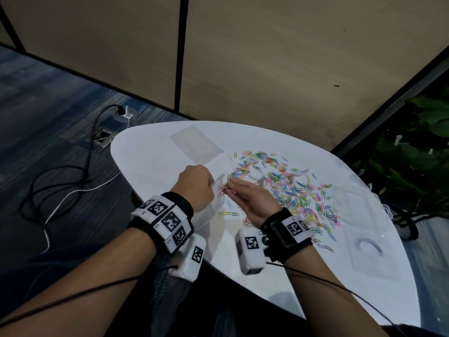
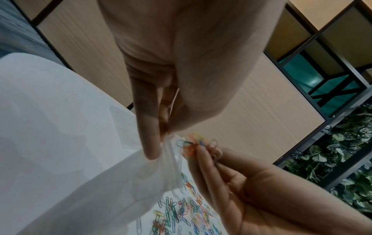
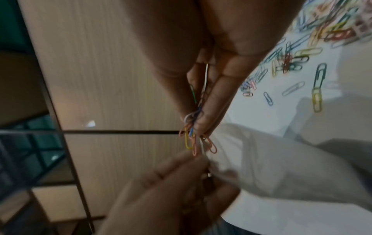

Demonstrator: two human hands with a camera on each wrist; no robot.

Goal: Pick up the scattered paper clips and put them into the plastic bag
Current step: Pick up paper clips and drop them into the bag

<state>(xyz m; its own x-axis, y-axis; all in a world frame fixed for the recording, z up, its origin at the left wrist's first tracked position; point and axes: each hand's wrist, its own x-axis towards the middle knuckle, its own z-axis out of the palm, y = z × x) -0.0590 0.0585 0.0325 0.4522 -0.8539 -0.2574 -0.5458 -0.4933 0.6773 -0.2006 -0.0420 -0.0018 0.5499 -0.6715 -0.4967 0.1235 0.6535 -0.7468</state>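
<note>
My left hand (image 1: 195,187) pinches the top edge of a clear plastic bag (image 1: 211,210), which hangs down to the white table (image 1: 150,156). In the left wrist view the thumb and fingers of the left hand (image 2: 161,135) hold the plastic bag (image 2: 120,182) at its mouth. Right beside that mouth, my right hand (image 1: 243,195) pinches a small bunch of coloured paper clips (image 1: 224,187). The same bunch of clips (image 3: 193,138) sticks out of the right hand's fingertips (image 3: 201,124), just above the left hand (image 3: 171,190). Many coloured paper clips (image 1: 298,190) lie scattered on the table to the right.
Another flat clear bag (image 1: 195,143) lies at the table's far side, and clear plastic packaging (image 1: 364,229) sits at the right. Cables (image 1: 73,181) run over the carpet left of the table. Green plants (image 1: 413,154) stand beyond the right edge.
</note>
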